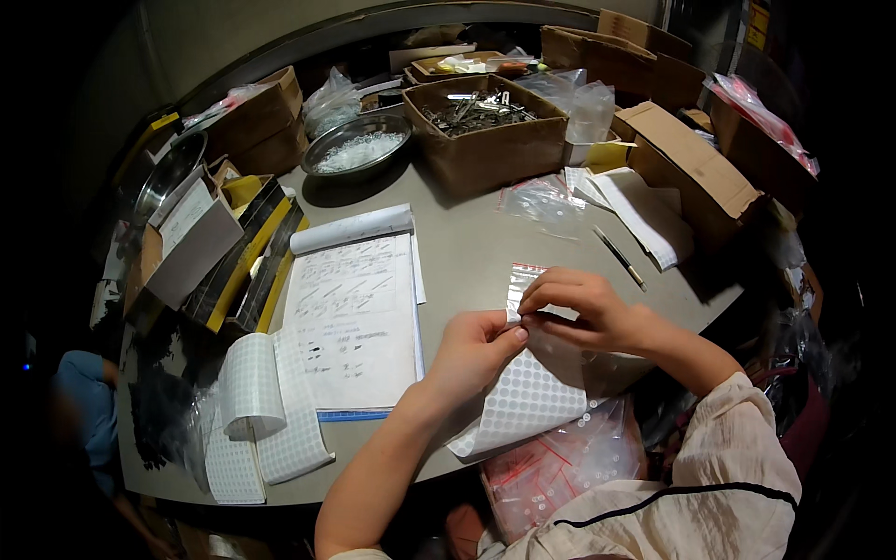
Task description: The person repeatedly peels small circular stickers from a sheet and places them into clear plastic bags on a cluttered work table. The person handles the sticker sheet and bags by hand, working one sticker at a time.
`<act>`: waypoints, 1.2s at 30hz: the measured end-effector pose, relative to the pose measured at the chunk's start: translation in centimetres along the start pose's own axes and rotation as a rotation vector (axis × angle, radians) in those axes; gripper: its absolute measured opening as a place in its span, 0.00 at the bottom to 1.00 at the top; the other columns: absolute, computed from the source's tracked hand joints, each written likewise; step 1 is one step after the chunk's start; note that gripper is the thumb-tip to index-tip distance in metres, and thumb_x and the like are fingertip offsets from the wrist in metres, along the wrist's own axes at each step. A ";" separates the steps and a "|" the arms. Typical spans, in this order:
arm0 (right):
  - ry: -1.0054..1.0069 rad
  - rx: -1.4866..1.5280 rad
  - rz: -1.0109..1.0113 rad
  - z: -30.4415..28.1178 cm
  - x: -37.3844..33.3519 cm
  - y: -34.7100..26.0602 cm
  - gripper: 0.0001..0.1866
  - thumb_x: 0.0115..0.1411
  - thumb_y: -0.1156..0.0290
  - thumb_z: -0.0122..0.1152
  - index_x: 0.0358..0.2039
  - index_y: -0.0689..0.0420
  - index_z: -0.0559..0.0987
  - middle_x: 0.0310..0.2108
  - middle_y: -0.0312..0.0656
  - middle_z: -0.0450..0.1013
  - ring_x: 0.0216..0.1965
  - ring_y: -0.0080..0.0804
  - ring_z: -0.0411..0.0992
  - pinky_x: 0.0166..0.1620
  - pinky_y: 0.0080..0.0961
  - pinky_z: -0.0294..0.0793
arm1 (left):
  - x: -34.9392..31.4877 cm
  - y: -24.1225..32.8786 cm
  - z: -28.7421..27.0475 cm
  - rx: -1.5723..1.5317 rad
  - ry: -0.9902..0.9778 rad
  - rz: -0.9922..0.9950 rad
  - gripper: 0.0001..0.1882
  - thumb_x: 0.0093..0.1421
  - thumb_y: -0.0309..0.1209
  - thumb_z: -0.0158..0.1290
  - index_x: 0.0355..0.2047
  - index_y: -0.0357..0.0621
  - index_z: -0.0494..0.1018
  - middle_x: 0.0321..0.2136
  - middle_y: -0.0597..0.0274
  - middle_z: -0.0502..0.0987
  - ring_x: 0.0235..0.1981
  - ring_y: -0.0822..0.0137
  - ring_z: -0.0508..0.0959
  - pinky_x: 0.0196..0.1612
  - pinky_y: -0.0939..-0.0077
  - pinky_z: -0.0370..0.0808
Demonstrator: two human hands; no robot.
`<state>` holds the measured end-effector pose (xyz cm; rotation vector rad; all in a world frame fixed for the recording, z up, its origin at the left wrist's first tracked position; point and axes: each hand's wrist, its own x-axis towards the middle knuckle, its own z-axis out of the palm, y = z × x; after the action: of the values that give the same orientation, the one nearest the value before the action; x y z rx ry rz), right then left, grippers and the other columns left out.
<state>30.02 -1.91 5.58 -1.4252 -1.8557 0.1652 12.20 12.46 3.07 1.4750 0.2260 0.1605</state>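
Note:
Close to the table's front edge, my left hand (476, 353) is closed, its thumb and forefinger pinching the top corner of a white sheet of round grey stickers (534, 397). The sheet hangs down below my hands toward my lap. My right hand (586, 310) meets the left thumb at that corner with its fingertips pinched together; whatever is between them is too small to make out. Just beyond the fingertips shows a small clear zip bag (528, 270) with a red strip, partly hidden by my hands. Clear bags with red strips and small round stickers (551, 471) lie in my lap.
Left of my hands lie an open notepad (359, 317) and a curled sticker roll (250, 387). A pen (619, 257) rests to the right. Farther back stand a metal bowl (353, 176), a carton of metal pieces (485, 159) and more cartons (691, 154). A person's blue sleeve (84, 383) shows at left.

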 end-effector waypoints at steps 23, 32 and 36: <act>-0.187 -0.060 0.492 -3.4 -2.3 3.5 0.10 0.62 0.69 0.67 0.39 0.62 0.82 0.51 0.50 0.79 0.48 0.38 0.80 0.50 0.31 0.77 | -0.5 1.2 0.0 0.180 0.055 -0.034 0.11 0.68 0.26 0.53 0.46 0.33 0.80 0.30 0.68 0.81 0.31 0.79 0.74 0.35 0.77 0.73; 0.059 -0.442 0.235 -4.5 -3.6 6.1 0.08 0.60 0.77 0.66 0.38 0.63 0.77 0.35 0.46 0.75 0.36 0.41 0.78 0.42 0.32 0.77 | 0.0 1.4 -0.3 0.123 0.065 -0.077 0.12 0.68 0.25 0.53 0.46 0.30 0.80 0.35 0.64 0.82 0.33 0.78 0.76 0.37 0.79 0.73; 0.045 -0.219 0.295 -4.5 -3.5 4.3 0.07 0.63 0.74 0.65 0.40 0.63 0.80 0.35 0.44 0.78 0.38 0.34 0.79 0.44 0.28 0.77 | -0.3 1.2 0.1 0.022 0.095 -0.044 0.13 0.66 0.26 0.54 0.47 0.34 0.80 0.35 0.65 0.82 0.33 0.78 0.76 0.37 0.80 0.73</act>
<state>36.47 -4.89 4.68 -1.8363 -1.6591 0.0758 11.98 12.43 4.25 1.4849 0.3378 0.1928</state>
